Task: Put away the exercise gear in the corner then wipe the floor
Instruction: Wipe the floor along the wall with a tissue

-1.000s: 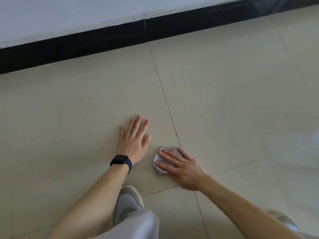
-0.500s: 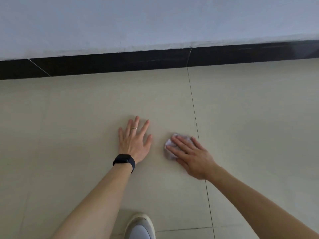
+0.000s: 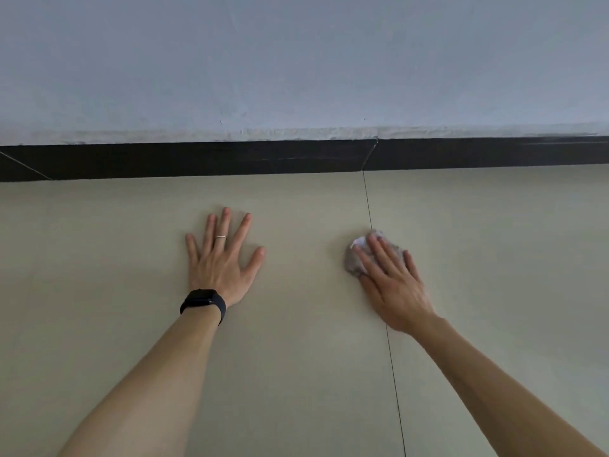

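Beige tile floor (image 3: pixel 296 357) w/ black skirting (image 3: pixel 197 159), grey wall (image 3: pixel 296 61)

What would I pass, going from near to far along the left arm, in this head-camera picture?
Black watch → left hand, spread flat → bare floor → black skirting board → pale wall.

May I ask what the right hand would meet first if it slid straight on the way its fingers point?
The right hand, flat on the crumpled pale cloth, points ahead and slightly left. The beige tiled floor looks free, so it would probably meet the black skirting board first.
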Demonstrator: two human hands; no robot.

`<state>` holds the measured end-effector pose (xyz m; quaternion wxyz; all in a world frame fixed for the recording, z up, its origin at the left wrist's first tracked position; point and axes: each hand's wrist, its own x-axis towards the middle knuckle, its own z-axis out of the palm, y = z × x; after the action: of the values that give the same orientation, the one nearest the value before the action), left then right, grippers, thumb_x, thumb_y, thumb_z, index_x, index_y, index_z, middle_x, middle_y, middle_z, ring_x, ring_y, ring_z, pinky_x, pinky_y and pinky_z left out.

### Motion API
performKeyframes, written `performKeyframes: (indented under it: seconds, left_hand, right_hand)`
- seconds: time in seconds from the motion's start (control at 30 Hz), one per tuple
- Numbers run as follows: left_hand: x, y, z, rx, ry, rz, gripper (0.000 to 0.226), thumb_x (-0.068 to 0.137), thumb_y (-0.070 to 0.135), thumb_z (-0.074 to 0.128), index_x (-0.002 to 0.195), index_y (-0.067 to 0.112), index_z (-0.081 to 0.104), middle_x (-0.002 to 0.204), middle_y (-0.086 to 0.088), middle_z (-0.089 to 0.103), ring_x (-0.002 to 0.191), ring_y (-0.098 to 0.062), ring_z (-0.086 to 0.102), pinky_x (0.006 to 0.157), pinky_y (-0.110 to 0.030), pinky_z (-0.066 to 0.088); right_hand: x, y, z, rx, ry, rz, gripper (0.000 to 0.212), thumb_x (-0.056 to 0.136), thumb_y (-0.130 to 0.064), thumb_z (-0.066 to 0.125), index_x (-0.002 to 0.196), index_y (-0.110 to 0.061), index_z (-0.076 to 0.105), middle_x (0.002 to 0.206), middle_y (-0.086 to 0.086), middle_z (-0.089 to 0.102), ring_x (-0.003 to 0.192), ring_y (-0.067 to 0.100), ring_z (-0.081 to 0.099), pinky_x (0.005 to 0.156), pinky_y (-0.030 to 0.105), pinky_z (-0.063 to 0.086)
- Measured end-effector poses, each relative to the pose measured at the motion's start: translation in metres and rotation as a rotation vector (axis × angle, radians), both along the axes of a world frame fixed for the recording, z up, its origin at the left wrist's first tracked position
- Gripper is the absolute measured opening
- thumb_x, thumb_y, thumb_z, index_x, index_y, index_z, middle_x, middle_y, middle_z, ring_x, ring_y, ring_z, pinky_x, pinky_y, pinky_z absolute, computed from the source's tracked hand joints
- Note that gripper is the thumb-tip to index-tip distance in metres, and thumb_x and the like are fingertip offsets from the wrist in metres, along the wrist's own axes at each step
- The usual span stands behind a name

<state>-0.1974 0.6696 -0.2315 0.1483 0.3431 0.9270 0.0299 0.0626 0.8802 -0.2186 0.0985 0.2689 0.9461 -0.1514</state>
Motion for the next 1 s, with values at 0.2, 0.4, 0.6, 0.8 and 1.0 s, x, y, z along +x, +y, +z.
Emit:
performKeyframes:
  seconds: [0.2, 0.4, 0.6, 0.8, 1.0]
  left_hand:
    - [0.000, -0.001, -0.008, 0.047, 0.019, 0.027, 0.069, 0.090, 0.072, 0.019, 0.152, 0.052, 0.000, 0.166, 0.011, -0.006, 0.153, -0.019, -0.003, 0.120, -0.057, 0.003]
    - [-0.001, -0.003, -0.005, 0.027, 0.007, 0.034, 0.070, 0.088, 0.071, 0.020, 0.153, 0.051, 0.002, 0.165, 0.012, -0.008, 0.153, -0.019, -0.002, 0.120, -0.057, 0.004]
    - [-0.001, -0.003, -0.006, 0.030, 0.010, 0.032, 0.072, 0.088, 0.069, 0.024, 0.154, 0.048, 0.006, 0.166, 0.009, -0.003, 0.153, -0.021, 0.003, 0.119, -0.058, 0.006]
    - [-0.004, -0.005, -0.006, 0.026, 0.005, 0.012, 0.072, 0.089, 0.069, 0.024, 0.154, 0.048, 0.006, 0.166, 0.009, -0.005, 0.153, -0.022, 0.002, 0.118, -0.059, 0.005]
    - [-0.005, -0.007, -0.008, 0.018, -0.002, 0.001, 0.068, 0.091, 0.062, 0.024, 0.155, 0.045, 0.008, 0.166, 0.007, -0.005, 0.153, -0.023, 0.000, 0.119, -0.060, 0.005]
  right_hand:
    - [-0.095, 0.032, 0.000, -0.087, 0.039, -0.819, 0.057, 0.104, -0.045, 0.025, 0.156, -0.041, 0.002, 0.167, 0.000, -0.009, 0.151, 0.014, -0.015, 0.120, 0.054, -0.009]
    - [-0.110, -0.025, 0.007, -0.082, 0.044, 0.240, 0.053, 0.106, -0.046, 0.021, 0.156, -0.043, 0.003, 0.166, -0.010, -0.008, 0.151, 0.008, -0.012, 0.122, 0.045, -0.007]
    - [-0.121, 0.076, 0.009, -0.098, 0.034, -0.871, 0.059, 0.105, -0.041, 0.023, 0.159, -0.030, 0.002, 0.167, -0.001, -0.008, 0.152, 0.013, -0.012, 0.121, 0.053, -0.004]
    - [-0.186, -0.023, 0.003, -0.061, 0.040, -0.400, 0.058, 0.105, -0.037, 0.027, 0.158, -0.023, 0.010, 0.167, 0.003, -0.002, 0.153, 0.018, -0.008, 0.120, 0.055, -0.003]
    - [-0.120, 0.011, 0.006, 0.007, 0.016, 0.110, 0.053, 0.107, -0.045, 0.022, 0.157, -0.039, 0.008, 0.166, -0.011, -0.001, 0.152, 0.008, -0.006, 0.123, 0.050, 0.008]
